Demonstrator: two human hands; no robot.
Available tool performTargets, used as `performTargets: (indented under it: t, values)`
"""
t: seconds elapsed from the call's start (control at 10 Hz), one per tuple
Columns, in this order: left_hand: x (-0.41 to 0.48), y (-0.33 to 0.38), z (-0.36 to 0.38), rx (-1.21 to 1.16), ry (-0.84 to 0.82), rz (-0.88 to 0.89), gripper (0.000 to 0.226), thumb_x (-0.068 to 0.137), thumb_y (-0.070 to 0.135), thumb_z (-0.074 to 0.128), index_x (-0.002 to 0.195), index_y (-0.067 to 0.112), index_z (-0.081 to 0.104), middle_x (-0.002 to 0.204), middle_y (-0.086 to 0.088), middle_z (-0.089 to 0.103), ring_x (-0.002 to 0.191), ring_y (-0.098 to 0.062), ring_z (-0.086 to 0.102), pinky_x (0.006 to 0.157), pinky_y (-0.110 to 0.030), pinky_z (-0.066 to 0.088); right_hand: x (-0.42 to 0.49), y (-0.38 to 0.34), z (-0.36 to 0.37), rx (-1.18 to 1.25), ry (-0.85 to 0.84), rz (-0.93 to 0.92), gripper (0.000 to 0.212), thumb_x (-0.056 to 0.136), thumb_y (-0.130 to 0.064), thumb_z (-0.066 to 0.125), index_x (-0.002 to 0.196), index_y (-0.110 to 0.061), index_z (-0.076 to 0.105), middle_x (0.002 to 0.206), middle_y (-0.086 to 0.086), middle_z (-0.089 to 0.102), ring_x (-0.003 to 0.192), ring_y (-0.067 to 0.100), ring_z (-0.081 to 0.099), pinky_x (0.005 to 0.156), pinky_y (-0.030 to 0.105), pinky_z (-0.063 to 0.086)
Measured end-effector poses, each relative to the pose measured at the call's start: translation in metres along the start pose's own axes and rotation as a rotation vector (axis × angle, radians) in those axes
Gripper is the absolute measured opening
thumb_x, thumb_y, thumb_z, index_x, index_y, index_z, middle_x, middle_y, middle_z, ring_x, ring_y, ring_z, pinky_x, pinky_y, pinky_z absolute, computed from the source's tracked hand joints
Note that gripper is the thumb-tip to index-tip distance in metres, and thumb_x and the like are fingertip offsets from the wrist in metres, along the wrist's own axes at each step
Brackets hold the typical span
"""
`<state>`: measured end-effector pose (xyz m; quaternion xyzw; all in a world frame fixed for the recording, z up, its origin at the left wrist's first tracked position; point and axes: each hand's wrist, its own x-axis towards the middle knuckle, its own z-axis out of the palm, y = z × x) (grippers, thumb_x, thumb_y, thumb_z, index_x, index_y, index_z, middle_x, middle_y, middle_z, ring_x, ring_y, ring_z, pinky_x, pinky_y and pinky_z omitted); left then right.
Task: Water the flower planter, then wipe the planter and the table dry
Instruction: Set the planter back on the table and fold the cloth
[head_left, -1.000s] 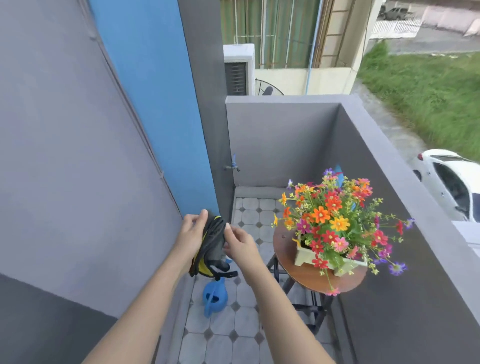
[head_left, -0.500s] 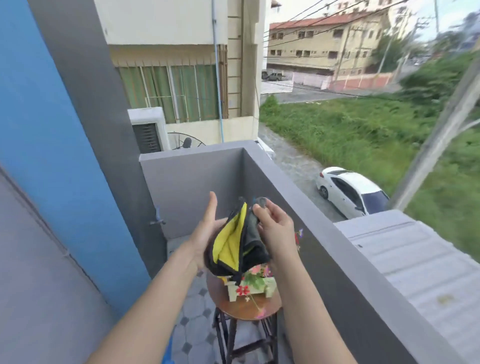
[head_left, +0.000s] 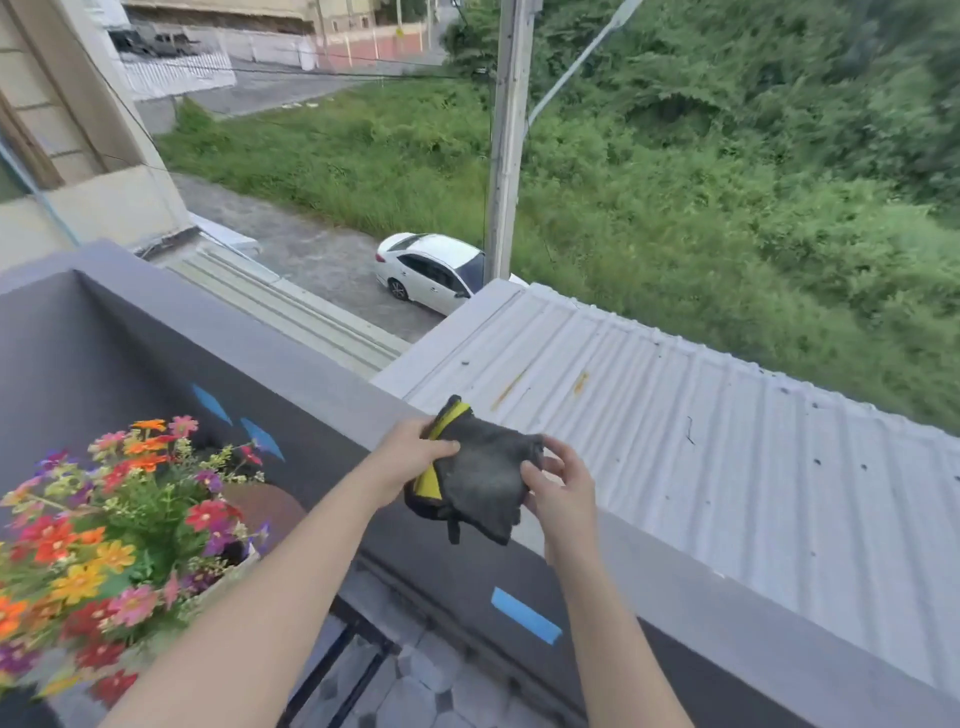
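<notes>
I hold a bunched grey and yellow cloth (head_left: 480, 480) over the top of the balcony wall (head_left: 322, 384). My left hand (head_left: 415, 447) grips its left end and my right hand (head_left: 558, 486) pinches its right end. The flower planter (head_left: 223, 582), a pale box full of red, orange, yellow and pink flowers (head_left: 109, 530), stands at the lower left on a round brown table (head_left: 270, 506). Most of the planter and table is hidden by flowers and my left arm.
The grey balcony wall runs diagonally from upper left to lower right, with blue tape marks (head_left: 524, 616) on its inner face. Beyond it lie a corrugated roof (head_left: 701, 415), a white car (head_left: 431, 270) and grass. Tiled floor (head_left: 415, 686) shows at the bottom.
My view has swung right, away from the blue wall and floor toward the outer wall. Both hands carried the cloth up and right over the wall's top; the blue watering can left view.
</notes>
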<state>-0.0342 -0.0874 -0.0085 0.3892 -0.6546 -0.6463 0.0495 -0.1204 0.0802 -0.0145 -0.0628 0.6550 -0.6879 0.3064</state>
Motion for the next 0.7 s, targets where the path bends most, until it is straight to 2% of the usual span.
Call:
performTargets:
  t: [0.1,0.2,0.3,0.4,0.5,0.6,0.7]
  values:
    - [0.023,-0.014,0.019,0.144,0.027,0.021,0.010,0.082,0.016,0.069,0.092,0.018,0.070,0.094,-0.004,0.072,0.090,-0.021,0.068,0.085,-0.038,0.055,0.015,0.024,-0.016,-0.088,0.073,0.020,0.031,0.086,-0.008,0.056,0.106,-0.031,0.060,0.110,0.012,0.058,0.095,0.027,0.063,0.082,0.046,0.057]
    - [0.053,-0.032,0.037,0.458,0.141,0.117,0.020,0.085,0.014,0.065,0.105,0.015,0.066,0.099,-0.001,0.067,0.099,-0.023,0.062,0.084,-0.032,0.049,0.040,0.051,-0.028,-0.261,0.115,0.021,0.029,0.088,-0.010,0.054,0.103,-0.034,0.059,0.106,0.006,0.058,0.095,0.026,0.062,0.082,0.043,0.056]
    - [0.061,-0.043,0.047,0.702,0.262,0.238,0.042,0.090,0.012,0.056,0.131,0.009,0.048,0.127,-0.008,0.055,0.122,-0.027,0.048,0.096,-0.032,0.039,0.052,0.066,-0.030,-0.527,0.121,-0.055,0.032,0.090,-0.011,0.051,0.115,-0.030,0.055,0.114,0.005,0.056,0.098,0.022,0.059,0.080,0.033,0.051]
    - [0.057,-0.064,0.061,1.070,0.153,0.394,0.054,0.102,0.029,0.032,0.149,0.008,0.015,0.158,-0.007,0.015,0.145,-0.023,0.013,0.114,-0.033,0.016,0.058,0.079,-0.031,-1.053,0.138,-0.370,0.045,0.090,-0.004,0.051,0.132,-0.020,0.047,0.127,0.003,0.050,0.113,0.023,0.049,0.084,0.031,0.047]
    - [0.054,-0.078,0.063,1.280,0.049,0.355,0.060,0.102,0.043,0.016,0.151,0.013,0.001,0.159,-0.002,-0.003,0.146,-0.017,-0.004,0.117,-0.034,0.003,0.064,0.087,-0.029,-1.236,0.087,-0.545,0.050,0.079,0.007,0.061,0.125,-0.011,0.057,0.130,0.011,0.057,0.113,0.033,0.055,0.089,0.041,0.051]
    - [0.056,-0.085,0.058,1.289,0.060,0.227,0.066,0.097,0.053,0.009,0.150,0.017,-0.007,0.158,0.001,-0.013,0.146,-0.015,-0.008,0.117,-0.038,0.001,0.077,0.096,-0.034,-1.411,-0.006,-0.552,0.056,0.062,0.012,0.073,0.115,-0.003,0.064,0.123,0.019,0.062,0.106,0.041,0.062,0.083,0.050,0.055]
    - [0.056,-0.083,0.058,1.302,0.047,0.224,0.068,0.097,0.055,0.009,0.150,0.017,-0.009,0.158,0.001,-0.014,0.146,-0.016,-0.009,0.117,-0.040,0.000,0.084,0.094,-0.035,-1.500,-0.065,-0.533,0.057,0.061,0.009,0.074,0.115,-0.002,0.063,0.124,0.022,0.061,0.109,0.043,0.060,0.084,0.053,0.053]
